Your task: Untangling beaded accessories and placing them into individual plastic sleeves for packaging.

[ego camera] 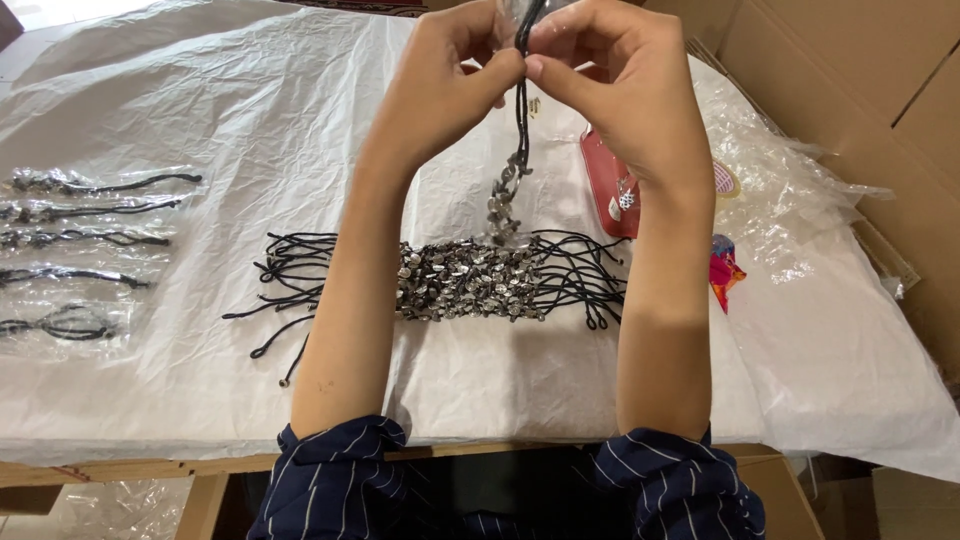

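My left hand [450, 85] and right hand [615, 80] both pinch one black cord bracelet [515, 150], which dangles above the pile of bracelets [465, 278]. Left of that pile lie bagged bracelets [75, 250]; right of it, a red card [610, 185].

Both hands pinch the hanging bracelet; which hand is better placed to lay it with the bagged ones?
Probably the left hand: the bagged bracelets lie on its side of the white sheet, with open space between. The right hand would have to cross over the bracelet pile.
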